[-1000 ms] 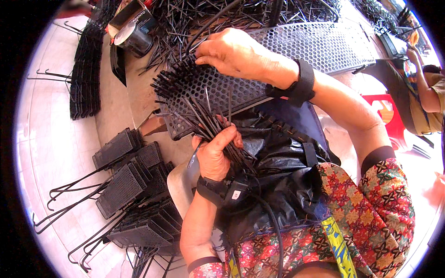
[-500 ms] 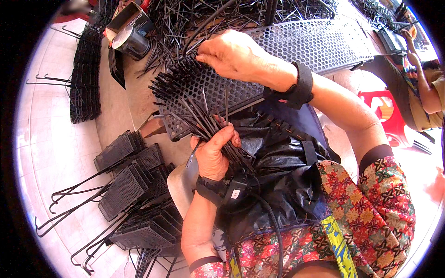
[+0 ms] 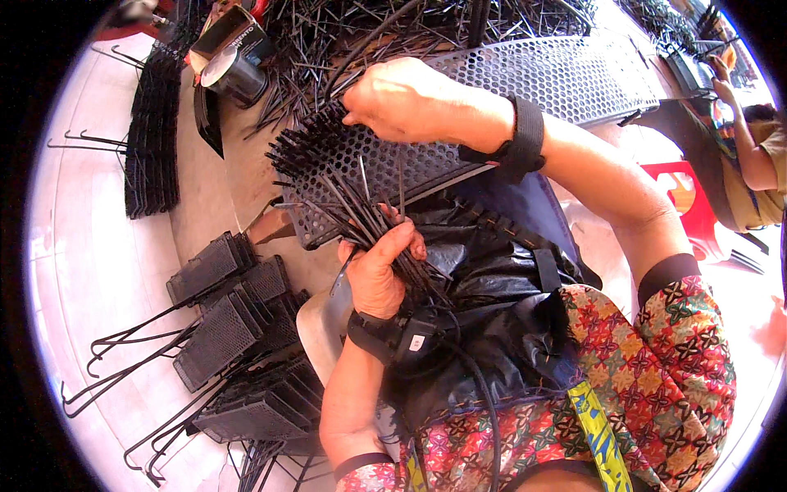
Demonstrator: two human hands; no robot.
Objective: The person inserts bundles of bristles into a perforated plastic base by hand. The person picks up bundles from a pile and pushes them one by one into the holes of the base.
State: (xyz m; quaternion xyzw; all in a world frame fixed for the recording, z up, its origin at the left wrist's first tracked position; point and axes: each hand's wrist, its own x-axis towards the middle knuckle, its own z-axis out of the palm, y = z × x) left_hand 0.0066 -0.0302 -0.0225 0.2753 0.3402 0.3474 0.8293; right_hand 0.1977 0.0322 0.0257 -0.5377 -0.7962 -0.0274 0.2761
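My left hand [image 3: 379, 271] is closed round a bundle of thin black sticks [image 3: 358, 207], which fan out above my thumb in front of a black perforated board [image 3: 533, 86]. The board lies slanted across my lap, over a black apron [image 3: 492, 307]. At its left end a dense patch of black sticks [image 3: 307, 143] stands up out of the holes. My right hand [image 3: 402, 100] is at the right edge of that patch, its fingers pinched together and turned down toward the board. Whatever those fingertips hold is hidden.
A large heap of loose black sticks [image 3: 328, 41] lies beyond the board. Beside it stand a dark metal can [image 3: 235, 75] and a box [image 3: 246, 37]. Stacked perforated black pieces with long hooked rods [image 3: 217, 344] sit at left. A co-worker's arm [image 3: 742, 135] and a red stool [image 3: 684, 193] are at right.
My right hand has shifted slightly left and down over the standing sticks, and its forearm has turned a little. My left hand and its bundle stay nearly in place.
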